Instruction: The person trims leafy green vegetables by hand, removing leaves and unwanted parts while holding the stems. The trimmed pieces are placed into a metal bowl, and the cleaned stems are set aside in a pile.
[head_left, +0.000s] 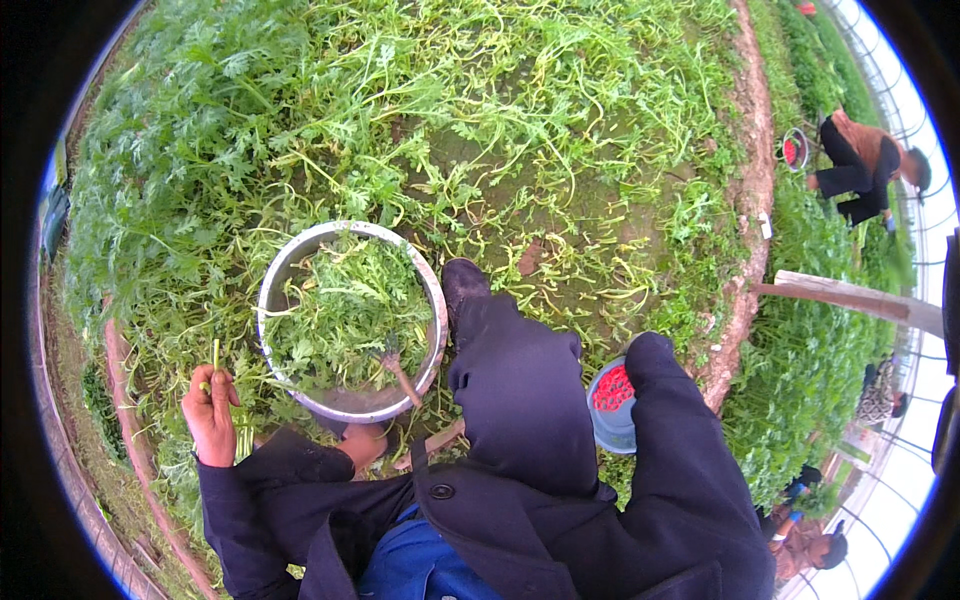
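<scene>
Raised at the left, my left hand (211, 416) pinches a short green plant stem (217, 354) between thumb and fingers. My right hand is out of view. Cut leafy greens (352, 300) fill much of a round metal basin (264, 315) in front of me. Across its lower right rim leans a short-handled tool (401, 379), its head partly hidden in the leaves. Bare skin (364, 446), probably an ankle, shows below the basin. Between my dark-clothed limbs stands a blue plastic tub (615, 433) with red rings, apparently rubber bands (613, 388).
Tall leafy plants (172, 127) grow at the left; stalks lie over the soil ahead. A raised soil ridge (752, 150) and a wooden post (855, 300) are at the right. Beyond, a person (862, 161) bends near another basin (795, 149); others work lower right.
</scene>
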